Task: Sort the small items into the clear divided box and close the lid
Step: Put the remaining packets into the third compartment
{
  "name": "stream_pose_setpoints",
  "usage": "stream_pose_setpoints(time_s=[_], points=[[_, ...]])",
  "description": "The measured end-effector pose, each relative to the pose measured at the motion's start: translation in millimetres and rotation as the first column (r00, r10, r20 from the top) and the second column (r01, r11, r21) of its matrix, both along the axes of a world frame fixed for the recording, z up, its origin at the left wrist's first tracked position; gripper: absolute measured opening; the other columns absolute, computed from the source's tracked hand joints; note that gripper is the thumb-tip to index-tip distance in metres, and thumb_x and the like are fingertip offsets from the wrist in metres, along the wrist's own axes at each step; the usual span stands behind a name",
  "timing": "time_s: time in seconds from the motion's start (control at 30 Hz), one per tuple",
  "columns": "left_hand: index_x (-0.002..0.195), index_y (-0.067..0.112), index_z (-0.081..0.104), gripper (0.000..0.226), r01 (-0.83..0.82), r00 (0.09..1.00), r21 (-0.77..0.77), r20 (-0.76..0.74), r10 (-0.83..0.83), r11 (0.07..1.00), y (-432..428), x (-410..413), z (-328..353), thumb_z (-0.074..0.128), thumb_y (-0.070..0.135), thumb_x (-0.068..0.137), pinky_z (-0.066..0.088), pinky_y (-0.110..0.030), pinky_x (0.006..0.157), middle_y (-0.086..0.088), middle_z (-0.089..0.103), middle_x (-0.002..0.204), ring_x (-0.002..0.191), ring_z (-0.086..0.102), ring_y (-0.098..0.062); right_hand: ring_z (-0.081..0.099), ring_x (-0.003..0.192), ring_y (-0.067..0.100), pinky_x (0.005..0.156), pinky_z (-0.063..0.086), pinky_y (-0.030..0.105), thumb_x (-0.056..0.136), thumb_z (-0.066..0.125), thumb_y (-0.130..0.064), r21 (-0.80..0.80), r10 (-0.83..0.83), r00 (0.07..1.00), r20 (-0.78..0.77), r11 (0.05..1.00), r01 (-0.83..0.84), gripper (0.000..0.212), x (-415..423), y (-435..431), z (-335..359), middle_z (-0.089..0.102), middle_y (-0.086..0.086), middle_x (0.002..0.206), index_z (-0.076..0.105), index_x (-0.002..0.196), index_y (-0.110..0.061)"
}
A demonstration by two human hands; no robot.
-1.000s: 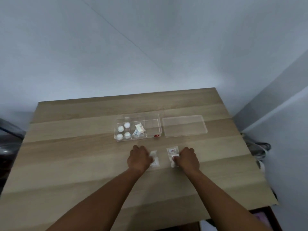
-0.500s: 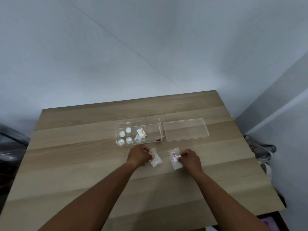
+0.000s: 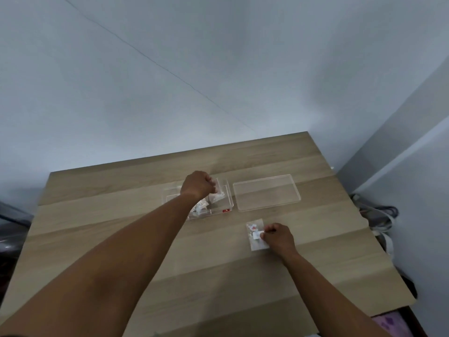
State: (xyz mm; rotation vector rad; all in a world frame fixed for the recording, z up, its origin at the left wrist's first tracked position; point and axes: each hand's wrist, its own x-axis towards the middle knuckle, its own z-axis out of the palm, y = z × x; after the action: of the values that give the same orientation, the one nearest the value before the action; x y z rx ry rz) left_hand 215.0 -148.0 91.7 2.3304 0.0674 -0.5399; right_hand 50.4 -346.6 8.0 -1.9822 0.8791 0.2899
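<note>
The clear divided box [image 3: 228, 207] stands on the wooden table [image 3: 121, 234], with a red label on its front wall. My left hand [image 3: 198, 184] hovers over the box, closed on a small clear packet [image 3: 220, 192] held above the right-hand compartment. My forearm hides the box's left compartments. Another packet [image 3: 200, 207] lies in the middle compartment. The clear lid [image 3: 266, 192] lies flat just right of the box. Nearer me, my right hand [image 3: 277, 237] pinches a clear packet with red bits [image 3: 255, 234] that rests on the table.
The table's right edge [image 3: 364, 227] runs close beside the lid. Cables [image 3: 379, 215] lie on the floor past that edge. A dark object [image 3: 9, 227] sits off the table's left side. Grey walls stand behind the table.
My left hand has lifted its packet off the table and carried it forward over the box. My right hand has stayed on the other packet. The camera has tilted.
</note>
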Motion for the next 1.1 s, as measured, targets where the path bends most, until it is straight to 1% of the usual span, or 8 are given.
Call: stream_pose_setpoints(time_s=[0.17,0.3,0.53,0.63,0.8,0.87,1.0,1.1], points=[[0.085,0.021,0.073,0.018,0.118,0.993,0.237,-0.025,-0.116,0.964,-13,1,-9,0.083,0.018,0.071,0.054,-0.033,0.085,0.003,0.077,0.093,0.092,0.070,-0.016,0.062,0.080,0.018,0.073,0.042,0.025,0.076,0.074,-0.015,0.022,-0.032,0.999,0.007,0.999,0.031,0.016,-1,-3,-1,0.074,0.008,0.095,0.072,0.091,-0.013],[0.086,0.021,0.075,0.010,0.172,0.975,0.382,0.065,-0.212,0.908,-22,-2,-15,0.076,0.020,0.077,0.053,-0.031,0.075,0.003,0.077,0.088,0.085,0.071,-0.018,0.062,0.081,0.020,0.073,0.040,0.024,0.075,0.075,-0.015,-0.001,-0.086,0.996,0.038,0.996,0.087,0.015,0,-8,-1,0.073,0.009,0.093,0.073,0.089,-0.011],[0.105,0.033,0.067,0.032,0.184,0.951,0.362,0.168,-0.258,0.914,-12,-1,-25,0.076,0.024,0.076,0.043,-0.029,0.076,0.005,0.070,0.110,0.101,0.066,-0.019,0.068,0.083,0.025,0.079,0.053,0.034,0.080,0.069,-0.014,0.031,-0.141,0.985,0.098,0.990,0.139,0.008,24,-14,13,0.074,0.009,0.089,0.072,0.088,-0.014],[0.110,0.034,0.065,0.037,0.118,0.948,0.280,0.253,-0.192,0.953,-2,-1,-23,0.077,0.028,0.076,0.043,-0.029,0.077,0.005,0.064,0.112,0.099,0.064,-0.017,0.069,0.086,0.028,0.084,0.057,0.042,0.083,0.066,-0.011,0.075,-0.155,0.975,0.161,0.987,0.144,0.013,43,-10,23,0.074,0.012,0.092,0.071,0.095,-0.011],[0.108,0.033,0.068,0.025,-0.054,0.934,0.220,0.355,-0.028,0.974,32,-1,-14,0.067,0.028,0.084,0.054,-0.042,0.087,0.001,0.062,0.114,0.108,0.060,-0.020,0.063,0.062,0.016,0.064,0.051,0.034,0.084,0.066,-0.009,0.082,-0.078,0.968,0.237,0.995,0.060,0.011,84,12,45,0.071,0.006,0.075,0.071,0.093,-0.006],[0.112,0.032,0.068,0.029,-0.138,0.926,0.243,0.376,0.038,0.960,50,-3,-14,0.067,0.024,0.084,0.054,-0.043,0.089,-0.003,0.062,0.118,0.112,0.058,-0.023,0.064,0.062,0.019,0.066,0.054,0.037,0.083,0.066,-0.009,0.064,-0.027,0.969,0.245,0.998,0.012,0.008,101,25,52,0.073,0.011,0.079,0.070,0.090,-0.007],[0.122,0.028,0.062,0.040,-0.285,0.929,0.235,0.306,0.207,0.929,85,-11,-22,0.064,0.017,0.084,0.050,-0.044,0.096,-0.010,0.057,0.128,0.119,0.053,-0.030,0.067,0.064,0.023,0.069,0.057,0.034,0.078,0.066,-0.008,-0.034,0.102,0.970,0.220,0.995,-0.097,0.011,125,50,57,0.069,0.008,0.070,0.071,0.088,-0.005],[0.125,0.024,0.059,0.042,-0.385,0.913,0.095,0.185,0.364,0.918,105,-19,-29,0.062,0.016,0.084,0.049,-0.042,0.098,-0.012,0.060,0.127,0.118,0.058,-0.027,0.071,0.082,0.031,0.079,0.058,0.038,0.076,0.065,-0.007,-0.108,0.208,0.960,0.186,0.976,-0.190,0.021,133,63,56,0.073,0.013,0.091,0.069,0.096,-0.008]])
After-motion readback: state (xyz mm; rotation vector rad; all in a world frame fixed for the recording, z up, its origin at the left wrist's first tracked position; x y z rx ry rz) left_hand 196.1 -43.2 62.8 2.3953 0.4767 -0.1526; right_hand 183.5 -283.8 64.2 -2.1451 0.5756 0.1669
